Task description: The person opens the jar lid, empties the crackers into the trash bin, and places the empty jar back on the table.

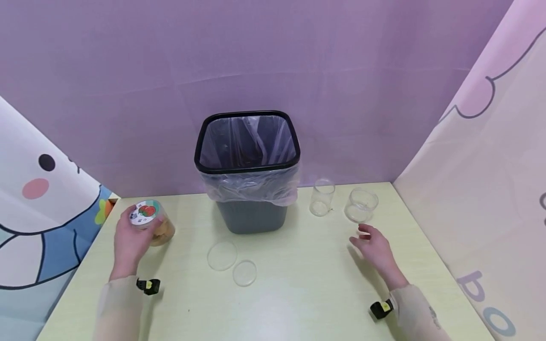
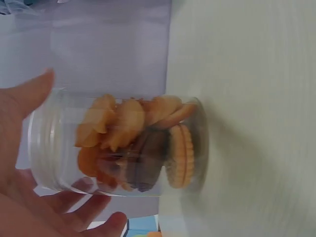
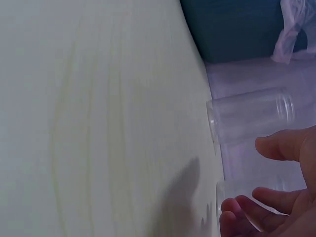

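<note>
On the left of the table stands a clear lidded jar (image 1: pixel 163 231) with a printed label on top. Biscuits and yellow chip-like snacks (image 2: pixel 133 123) fill part of it in the left wrist view. My left hand (image 1: pixel 133 237) is spread around the jar's upper part, thumb on one side and fingers on the other; in the left wrist view the thumb looks slightly apart from it. To the right, my right hand (image 1: pixel 376 251) hovers with loosely bent fingers in front of a wide clear jar (image 1: pixel 360 206), holding nothing. Beside that jar is a taller clear jar (image 1: pixel 322 198).
A grey bin (image 1: pixel 252 218) with a black rim and a plastic liner stands at the table's back middle. Two clear round lids, a larger one (image 1: pixel 222 255) and a smaller one (image 1: pixel 245 273), lie in front of it. Printed cloth hangs behind and at both sides.
</note>
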{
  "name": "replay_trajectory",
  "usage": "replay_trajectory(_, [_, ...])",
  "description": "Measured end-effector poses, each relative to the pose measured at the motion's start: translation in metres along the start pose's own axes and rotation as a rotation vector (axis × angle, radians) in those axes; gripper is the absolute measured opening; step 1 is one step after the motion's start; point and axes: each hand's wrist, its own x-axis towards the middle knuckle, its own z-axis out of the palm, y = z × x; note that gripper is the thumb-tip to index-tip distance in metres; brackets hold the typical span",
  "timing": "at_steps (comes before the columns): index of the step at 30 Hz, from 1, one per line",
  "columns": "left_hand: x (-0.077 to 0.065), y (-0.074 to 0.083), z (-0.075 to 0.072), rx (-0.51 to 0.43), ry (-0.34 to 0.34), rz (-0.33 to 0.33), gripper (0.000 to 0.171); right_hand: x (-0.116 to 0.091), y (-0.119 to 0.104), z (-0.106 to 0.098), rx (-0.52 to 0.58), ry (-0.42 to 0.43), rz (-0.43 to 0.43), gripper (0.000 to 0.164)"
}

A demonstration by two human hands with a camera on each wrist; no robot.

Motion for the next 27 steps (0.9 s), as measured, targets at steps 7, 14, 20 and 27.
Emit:
replay_trajectory(7, [-0.001, -0.005, 0.003, 0.003, 0.039, -0.043, 0.105, -0.006, -0.001, 0.010, -0.005, -0.022, -0.058, 0.057])
replay_trajectory(14, [-0.012, -0.002, 0.008, -0.025, 0.084, -0.047, 0.103, -0.013, 0.000, 0.012, 0.023, -0.072, -0.092, 0.056])
replay_trajectory(20, [-0.031, 0.009, 0.014, -0.023, 0.113, 0.013, 0.098, -0.016, -0.004, 0.014, 0.052, -0.082, -0.146, 0.056])
replay_trajectory(27, [-0.051, 0.029, 0.019, 0.003, 0.098, 0.112, 0.094, -0.016, -0.007, 0.023, 0.061, -0.093, -0.208, 0.055])
